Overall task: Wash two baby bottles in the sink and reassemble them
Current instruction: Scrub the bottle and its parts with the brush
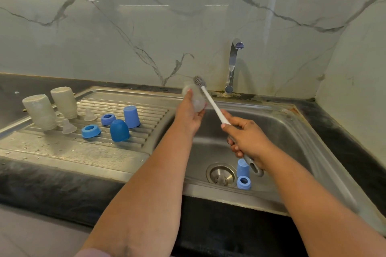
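Nearest, two bare forearms reaching over black counter edge (52, 190) toward steel sink basin (292, 131). Left hand (189, 113) gripping clear plastic bottle (195, 98), tilted above basin's far left corner. Right hand (247, 137) clamped on white-shafted bottle brush (213, 103), grey bristle head beside bottle's far end. Blue cap (242, 168) and blue ring (243, 182) lying just right of drain (221, 174). On left drainboard (62, 152): two inverted cloudy bottles (52, 108), two clear teats (79, 120), blue rings and caps (117, 125)
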Demonstrator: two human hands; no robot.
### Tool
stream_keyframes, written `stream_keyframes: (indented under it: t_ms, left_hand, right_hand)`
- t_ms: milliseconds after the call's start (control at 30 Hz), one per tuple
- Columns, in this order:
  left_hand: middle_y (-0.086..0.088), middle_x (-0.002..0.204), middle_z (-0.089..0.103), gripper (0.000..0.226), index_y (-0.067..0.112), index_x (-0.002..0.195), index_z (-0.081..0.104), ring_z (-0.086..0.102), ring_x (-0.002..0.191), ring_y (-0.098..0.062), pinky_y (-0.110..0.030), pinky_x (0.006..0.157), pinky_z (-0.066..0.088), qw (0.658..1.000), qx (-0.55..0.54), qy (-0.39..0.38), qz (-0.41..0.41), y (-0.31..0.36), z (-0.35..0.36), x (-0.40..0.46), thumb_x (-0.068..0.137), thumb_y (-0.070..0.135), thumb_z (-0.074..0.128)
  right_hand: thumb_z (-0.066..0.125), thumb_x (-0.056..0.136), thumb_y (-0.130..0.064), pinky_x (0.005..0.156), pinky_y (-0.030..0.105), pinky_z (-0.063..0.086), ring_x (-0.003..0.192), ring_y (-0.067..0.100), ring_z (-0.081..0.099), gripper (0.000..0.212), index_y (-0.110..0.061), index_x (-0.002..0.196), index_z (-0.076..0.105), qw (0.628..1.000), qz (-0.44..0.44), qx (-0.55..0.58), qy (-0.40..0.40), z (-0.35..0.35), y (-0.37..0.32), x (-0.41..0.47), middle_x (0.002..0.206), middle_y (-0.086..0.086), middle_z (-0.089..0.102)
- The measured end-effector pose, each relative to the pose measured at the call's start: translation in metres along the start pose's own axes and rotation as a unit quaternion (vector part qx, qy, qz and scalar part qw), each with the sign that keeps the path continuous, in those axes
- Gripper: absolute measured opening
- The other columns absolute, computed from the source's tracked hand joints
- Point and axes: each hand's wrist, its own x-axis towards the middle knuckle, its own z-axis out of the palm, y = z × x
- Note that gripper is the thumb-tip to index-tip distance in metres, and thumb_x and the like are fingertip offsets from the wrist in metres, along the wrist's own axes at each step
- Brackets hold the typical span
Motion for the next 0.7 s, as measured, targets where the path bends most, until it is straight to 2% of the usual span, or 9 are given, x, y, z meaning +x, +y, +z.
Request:
stream_keyframes:
  t_ms: [67,133,167,267,333,433,500,600,700]
  left_hand:
    - [-0.018,0.125,0.057,0.043,0.004,0.132,0.047,0.061,0.092,-0.025,-0.038,0.093,0.051,0.997,-0.066,0.04,0.027,0.013,-0.015,0.011,0.098,0.03,0.054]
    - [-0.017,0.129,0.054,0.047,0.006,0.137,0.043,0.06,0.105,-0.028,-0.04,0.096,0.051,0.993,-0.088,0.076,0.031,0.023,-0.029,0.018,0.099,0.03,0.054]
    - [-0.017,0.132,0.053,0.046,0.007,0.135,0.043,0.058,0.109,-0.029,-0.039,0.097,0.05,0.995,-0.068,0.071,0.029,0.025,-0.03,0.017,0.098,0.031,0.055]
    - [-0.022,0.127,0.053,0.04,0.007,0.124,0.045,0.06,0.102,-0.032,-0.04,0.094,0.051,0.999,0.024,-0.008,-0.031,0.007,-0.016,0.003,0.096,0.033,0.057]
    - [-0.022,0.123,0.057,0.043,0.007,0.126,0.045,0.063,0.1,-0.031,-0.041,0.094,0.052,0.994,0.09,-0.038,-0.051,-0.006,-0.006,-0.001,0.097,0.037,0.055]
    - [-0.015,0.12,0.06,0.052,0.008,0.129,0.048,0.061,0.106,-0.028,-0.036,0.084,0.052,0.99,0.131,-0.027,-0.036,-0.005,-0.012,0.005,0.094,0.046,0.056]
    - [-0.009,0.114,0.061,0.052,0.012,0.119,0.053,0.059,0.104,-0.023,-0.03,0.075,0.049,0.986,0.163,-0.007,-0.017,0.002,-0.018,0.009,0.087,0.052,0.063]
    - [-0.007,0.108,0.065,0.051,0.01,0.117,0.057,0.061,0.089,-0.016,-0.023,0.068,0.049,0.976,0.219,0.005,-0.011,0.0,-0.021,0.012,0.084,0.046,0.07]
    - [-0.007,0.101,0.066,0.041,0.008,0.117,0.057,0.063,0.086,-0.015,-0.022,0.067,0.051,0.984,0.179,0.012,0.013,0.001,-0.02,0.013,0.089,0.037,0.067]
  right_hand:
    - [0.053,0.099,-0.022,0.042,0.02,0.037,0.043,0.007,0.04,0.043,-0.043,0.136,0.05,0.998,0.014,-0.023,-0.065,-0.006,-0.003,-0.007,0.062,0.003,0.048]
    - [0.053,0.099,-0.022,0.042,0.019,0.037,0.042,0.006,0.04,0.042,-0.045,0.134,0.05,0.993,0.03,-0.042,-0.104,-0.006,-0.003,-0.013,0.061,0.002,0.047]
    - [0.053,0.099,-0.022,0.042,0.02,0.037,0.042,0.006,0.04,0.042,-0.046,0.133,0.05,0.994,0.029,-0.038,-0.097,-0.004,-0.002,-0.012,0.061,0.001,0.047]
    - [0.053,0.099,-0.023,0.042,0.023,0.039,0.042,0.007,0.041,0.043,-0.043,0.136,0.049,1.0,0.003,-0.022,-0.007,0.001,0.004,-0.004,0.059,0.001,0.049]
    - [0.052,0.099,-0.024,0.043,0.024,0.04,0.043,0.008,0.042,0.043,-0.042,0.137,0.048,0.999,-0.002,-0.02,0.028,0.0,0.005,0.002,0.059,0.001,0.049]
    - [0.053,0.099,-0.025,0.042,0.022,0.038,0.043,0.008,0.041,0.042,-0.042,0.137,0.049,1.0,0.008,0.003,0.013,-0.007,0.006,0.002,0.059,0.001,0.049]
    - [0.053,0.099,-0.027,0.042,0.021,0.037,0.042,0.008,0.04,0.04,-0.044,0.135,0.051,1.0,0.007,0.008,0.003,-0.01,0.006,0.002,0.06,0.001,0.048]
    - [0.049,0.1,-0.035,0.043,0.024,0.04,0.043,0.009,0.042,0.036,-0.044,0.135,0.051,1.0,-0.011,-0.015,0.022,-0.007,0.007,0.002,0.06,0.002,0.05]
    - [0.05,0.1,-0.033,0.044,0.024,0.04,0.044,0.008,0.042,0.036,-0.046,0.134,0.051,0.999,-0.016,-0.028,0.012,-0.004,0.004,0.002,0.059,0.001,0.05]
